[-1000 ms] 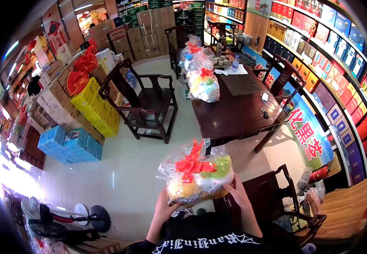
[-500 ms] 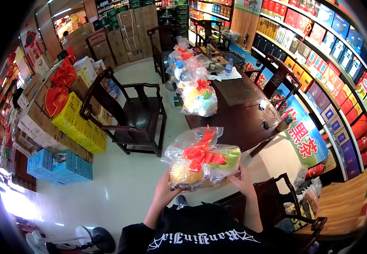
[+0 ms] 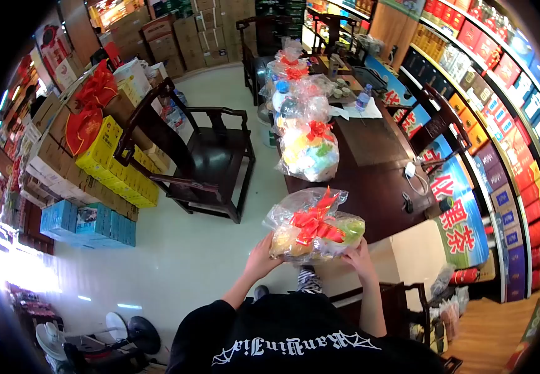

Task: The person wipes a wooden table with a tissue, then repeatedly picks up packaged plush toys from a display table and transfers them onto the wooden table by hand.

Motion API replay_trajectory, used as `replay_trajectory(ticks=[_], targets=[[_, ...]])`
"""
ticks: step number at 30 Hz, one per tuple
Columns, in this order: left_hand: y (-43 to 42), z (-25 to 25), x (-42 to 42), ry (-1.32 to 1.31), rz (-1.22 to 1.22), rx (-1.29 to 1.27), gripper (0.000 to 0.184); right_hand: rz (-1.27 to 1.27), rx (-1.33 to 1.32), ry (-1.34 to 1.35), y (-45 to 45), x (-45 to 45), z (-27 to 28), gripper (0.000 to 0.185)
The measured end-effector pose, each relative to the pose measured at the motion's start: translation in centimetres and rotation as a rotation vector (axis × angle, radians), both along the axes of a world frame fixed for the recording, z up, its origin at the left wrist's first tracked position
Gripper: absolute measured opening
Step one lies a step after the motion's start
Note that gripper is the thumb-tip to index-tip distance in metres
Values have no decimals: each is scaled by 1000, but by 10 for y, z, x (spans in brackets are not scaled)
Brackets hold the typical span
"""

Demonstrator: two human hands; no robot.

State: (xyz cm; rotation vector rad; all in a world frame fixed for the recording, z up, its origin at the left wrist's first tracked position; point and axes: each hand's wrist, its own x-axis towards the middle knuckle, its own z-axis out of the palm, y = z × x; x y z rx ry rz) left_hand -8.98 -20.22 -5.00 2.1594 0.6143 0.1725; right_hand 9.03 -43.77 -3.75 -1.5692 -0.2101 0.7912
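Observation:
A gift basket wrapped in clear cellophane, with a large red ribbon bow on it, is held up before my body. My left hand grips its left end and my right hand its right end. Yellowish and green contents show dimly through the wrap. Beyond it is a dark wooden table. On the table's left side a similar wrapped bundle with a red bow stands nearest, with further bundles in a row behind it. My fingers under the basket are partly hidden.
A dark wooden armchair stands left of the table. Yellow boxes and blue boxes are stacked at the left. Shelves of boxed goods line the right. A water bottle and keys lie or stand on the table.
The basket, still in both hands, is nearer the table and now overlaps its near edge in view. The view has shifted, and a patterned trouser leg shows below the basket.

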Motion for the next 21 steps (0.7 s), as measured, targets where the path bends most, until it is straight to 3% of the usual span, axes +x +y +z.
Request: replay_trajectory(ticks=[5,8,10,13,18,21], targets=[[30,-2,92,-40,48,96,83,13,101,-2,41,99,-14,65],[45,-37,142,-87,120,225,81,88,-1,-22,70,163,-49,68],[49,-68,171,49,264,13,81,146,-109,-16,85,189,-69,77],[42,-79,192,7,404,-186,82,192,-117,-79,100,210,-74,84],[31,-103,192,-92,520,-165,87,232,2,-147,103,232,-97,83],[22,-109,176,3,561,-141,89,169,-100,-78,101,226,-87,79]])
